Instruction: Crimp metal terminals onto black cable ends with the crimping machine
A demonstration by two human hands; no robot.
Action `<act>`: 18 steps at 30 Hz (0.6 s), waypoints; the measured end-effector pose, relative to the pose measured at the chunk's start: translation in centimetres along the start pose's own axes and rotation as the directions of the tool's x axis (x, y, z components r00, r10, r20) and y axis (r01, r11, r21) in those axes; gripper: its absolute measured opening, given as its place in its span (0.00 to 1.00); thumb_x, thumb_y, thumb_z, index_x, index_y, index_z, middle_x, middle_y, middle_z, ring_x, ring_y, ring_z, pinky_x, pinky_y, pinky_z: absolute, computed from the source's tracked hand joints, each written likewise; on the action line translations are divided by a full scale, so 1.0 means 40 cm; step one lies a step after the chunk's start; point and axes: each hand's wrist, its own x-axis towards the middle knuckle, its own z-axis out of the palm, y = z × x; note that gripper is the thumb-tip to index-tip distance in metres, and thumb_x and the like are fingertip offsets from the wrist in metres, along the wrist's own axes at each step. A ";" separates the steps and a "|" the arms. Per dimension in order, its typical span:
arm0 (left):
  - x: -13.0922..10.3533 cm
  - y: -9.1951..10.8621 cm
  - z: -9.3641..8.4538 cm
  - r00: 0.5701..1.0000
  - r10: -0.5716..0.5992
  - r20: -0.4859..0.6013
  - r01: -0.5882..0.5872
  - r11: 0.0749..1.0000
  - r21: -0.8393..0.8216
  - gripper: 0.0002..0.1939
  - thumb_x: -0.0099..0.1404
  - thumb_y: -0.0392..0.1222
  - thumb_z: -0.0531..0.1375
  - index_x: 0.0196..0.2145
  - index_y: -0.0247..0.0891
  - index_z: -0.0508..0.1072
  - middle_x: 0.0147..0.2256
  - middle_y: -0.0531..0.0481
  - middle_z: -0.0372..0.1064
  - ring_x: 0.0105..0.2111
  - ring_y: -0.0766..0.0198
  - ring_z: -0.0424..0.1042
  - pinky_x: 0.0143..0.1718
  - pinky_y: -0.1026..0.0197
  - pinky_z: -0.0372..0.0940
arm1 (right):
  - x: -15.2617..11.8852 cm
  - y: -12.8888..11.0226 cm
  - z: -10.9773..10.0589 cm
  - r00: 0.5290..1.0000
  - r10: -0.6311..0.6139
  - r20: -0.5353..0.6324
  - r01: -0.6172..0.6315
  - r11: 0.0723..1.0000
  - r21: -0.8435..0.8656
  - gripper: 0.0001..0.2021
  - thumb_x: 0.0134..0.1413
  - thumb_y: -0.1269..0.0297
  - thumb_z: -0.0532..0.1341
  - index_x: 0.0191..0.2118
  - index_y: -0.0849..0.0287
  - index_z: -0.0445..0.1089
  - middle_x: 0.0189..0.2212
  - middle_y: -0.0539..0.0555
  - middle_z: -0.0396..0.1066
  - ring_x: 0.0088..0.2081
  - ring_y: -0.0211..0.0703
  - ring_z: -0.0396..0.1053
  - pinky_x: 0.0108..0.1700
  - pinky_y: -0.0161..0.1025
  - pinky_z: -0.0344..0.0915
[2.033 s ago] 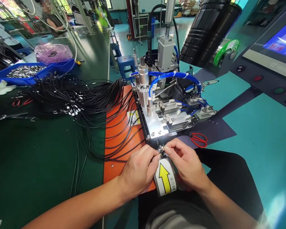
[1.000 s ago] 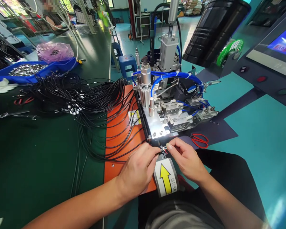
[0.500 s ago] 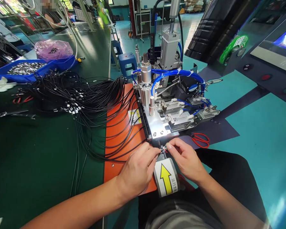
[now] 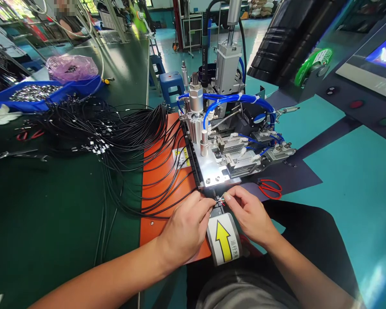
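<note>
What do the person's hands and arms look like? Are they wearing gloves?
No gloves: the left hand and right hand are bare. I see no rings, watches or bracelets. No sleeves show on the left forearm or right forearm either.

Your bare left forearm (image 4: pixel 116 272) slants up from the lower left, its wrist nearly straight. Your bare left hand (image 4: pixel 187 223) has its back turned upward, knuckles raised, with the index finger stretched forward and the thumb tucked beneath it in a pinch. Your bare right forearm (image 4: pixel 296 266) rises from the lower right. Your bare right hand (image 4: pixel 251 216) turns inward, thumb and index finger closed together at their tips. Both hands' fingertips (image 4: pixel 213 201) stand near each other, slightly apart.
</note>
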 end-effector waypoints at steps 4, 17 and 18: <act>-0.001 0.000 -0.001 1.000 -0.002 0.004 0.002 1.000 0.007 0.13 0.70 0.32 0.52 0.46 0.38 0.74 0.37 0.46 0.67 0.38 0.63 0.69 0.41 0.61 0.68 | 0.001 -0.001 0.000 1.000 -0.004 -0.008 0.004 1.000 -0.008 0.14 0.66 0.54 0.55 0.33 0.58 0.67 0.30 0.48 0.66 0.33 0.37 0.62 0.37 0.35 0.61; 0.002 0.001 -0.001 0.999 -0.013 0.034 0.012 0.999 0.040 0.14 0.71 0.33 0.51 0.47 0.38 0.74 0.41 0.44 0.66 0.43 0.62 0.69 0.46 0.59 0.69 | 0.000 -0.001 0.004 0.999 -0.035 -0.018 0.035 0.999 -0.021 0.14 0.67 0.56 0.55 0.32 0.58 0.66 0.30 0.48 0.65 0.33 0.36 0.62 0.37 0.34 0.60; 0.003 0.002 -0.002 0.999 -0.011 0.036 0.009 0.999 0.044 0.14 0.71 0.32 0.51 0.47 0.38 0.74 0.41 0.44 0.66 0.43 0.61 0.69 0.46 0.59 0.69 | 0.000 -0.001 0.004 0.999 -0.037 -0.016 0.036 0.999 -0.019 0.14 0.67 0.56 0.55 0.32 0.58 0.66 0.30 0.48 0.65 0.33 0.36 0.62 0.37 0.34 0.60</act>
